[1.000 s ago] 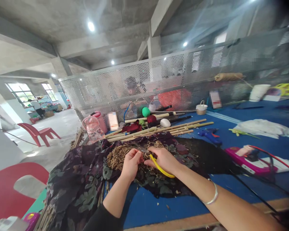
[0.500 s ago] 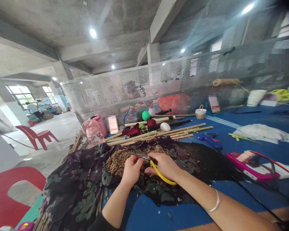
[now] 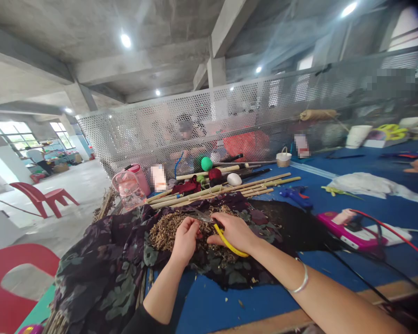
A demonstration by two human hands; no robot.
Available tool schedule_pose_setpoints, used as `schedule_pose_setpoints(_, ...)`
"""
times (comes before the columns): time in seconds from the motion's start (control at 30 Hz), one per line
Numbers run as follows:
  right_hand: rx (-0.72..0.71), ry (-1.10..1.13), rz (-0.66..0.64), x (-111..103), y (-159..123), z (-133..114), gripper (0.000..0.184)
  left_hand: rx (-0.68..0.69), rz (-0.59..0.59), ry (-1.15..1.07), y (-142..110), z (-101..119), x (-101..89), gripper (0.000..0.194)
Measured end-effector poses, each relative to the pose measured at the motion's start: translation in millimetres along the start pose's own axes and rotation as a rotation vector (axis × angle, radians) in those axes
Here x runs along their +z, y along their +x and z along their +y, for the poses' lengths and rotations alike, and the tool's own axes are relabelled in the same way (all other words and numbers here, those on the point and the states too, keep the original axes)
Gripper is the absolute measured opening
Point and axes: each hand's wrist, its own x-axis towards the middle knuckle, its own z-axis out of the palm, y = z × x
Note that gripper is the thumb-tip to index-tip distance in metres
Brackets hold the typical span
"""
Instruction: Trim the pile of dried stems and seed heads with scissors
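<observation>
Right hand (image 3: 235, 232) closed round yellow-handled scissors (image 3: 230, 242), blades angled toward left hand (image 3: 185, 239), fingertips pinched together; anything between them too small to tell. Scissors over dried brown bits (image 3: 165, 229), heaped on patterned cloth (image 3: 114, 260), likely spread to keep crumbs off blue tabletop (image 3: 209, 297). Farther, small handled basket (image 3: 283, 160), white cup (image 3: 358, 137) upright near mesh screen (image 3: 142, 134); contents unclear.

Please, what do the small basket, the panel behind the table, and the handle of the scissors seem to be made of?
Small basket: probably woven fibre or cord, matte; its pale body and thin arched handle suggest this, but the weave is unclear.
Panel: likely metal, grey with a slight sheen, punched with rows of small holes.
Scissors' handle: smooth yellow, probably plastic or plastic-coated.
</observation>
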Motion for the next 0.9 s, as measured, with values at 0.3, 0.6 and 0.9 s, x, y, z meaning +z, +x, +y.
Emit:
schedule_pose_setpoints(0.3,-0.030,0.017,0.046,3.3,1.1,5.4,0.051,0.016,-0.047,-0.046,-3.4,5.7,1.5,0.021)
schedule_pose_setpoints(0.6,-0.082,0.109,0.031,-2.8,-1.8,0.3,0.061,0.034,-0.088,-0.078,-6.6,6.6,4.4,0.025)
schedule_pose_setpoints(0.9,-0.140,0.081,0.035,0.2,-2.5,-1.8,0.069,-0.035,-0.118,-0.158,-9.5,12.1,4.2,0.031)
